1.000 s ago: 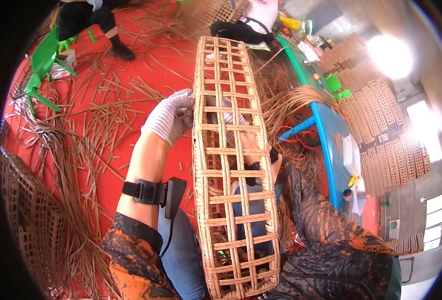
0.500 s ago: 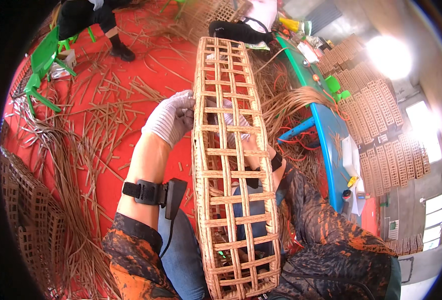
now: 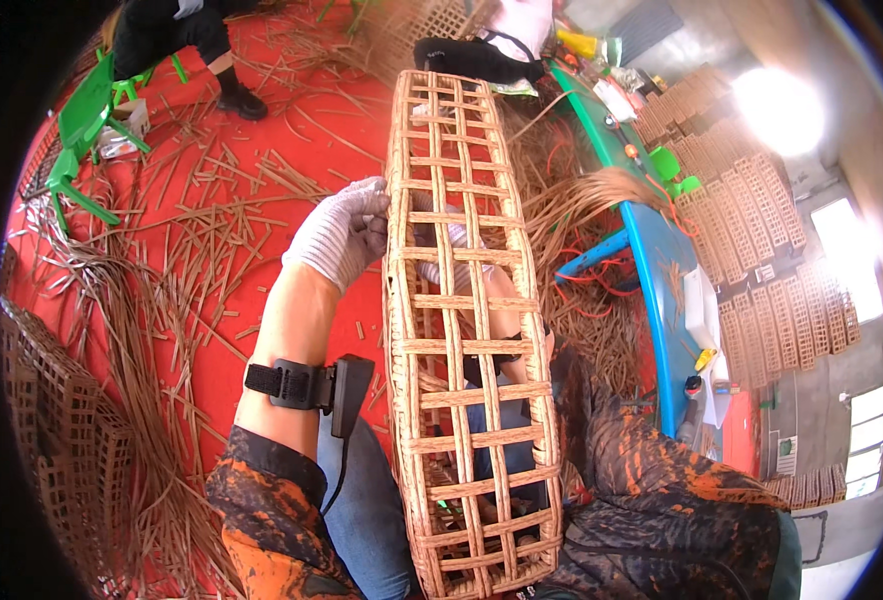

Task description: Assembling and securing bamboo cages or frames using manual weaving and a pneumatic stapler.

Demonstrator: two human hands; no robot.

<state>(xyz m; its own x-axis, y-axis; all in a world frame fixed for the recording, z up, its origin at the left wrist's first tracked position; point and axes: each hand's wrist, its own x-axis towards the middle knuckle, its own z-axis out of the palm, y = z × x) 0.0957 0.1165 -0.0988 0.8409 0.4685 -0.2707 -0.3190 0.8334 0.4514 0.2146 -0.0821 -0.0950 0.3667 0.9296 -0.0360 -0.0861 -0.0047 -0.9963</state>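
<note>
A long, narrow frame of woven tan rattan-like strips (image 3: 477, 348), with an open lattice, stands in front of me, its near end by my lap. My left hand (image 3: 340, 235), in a whitish knit glove, is closed at the frame's left edge, fingers curled and fingertips against or just behind the rim. Through the lattice gaps shows my right hand (image 3: 459, 236), gloved too, inside or behind the frame. Its fingers are mostly hidden by the strips. A black strap with a small box (image 3: 347, 395) sits on my left forearm.
Loose brown strips (image 3: 232, 225) litter the red floor. Woven frames (image 3: 67, 400) stand at left, and more are stacked by the right wall (image 3: 752, 215). A green chair (image 3: 87, 115) is upper left, near a seated person's leg (image 3: 224, 75). A blue-green table (image 3: 652, 270) runs along the right.
My right hand and forearm have shifted leftward behind the lattice, so the wrist now shows through it. My left hand and the woven frame stay nearly still.
</note>
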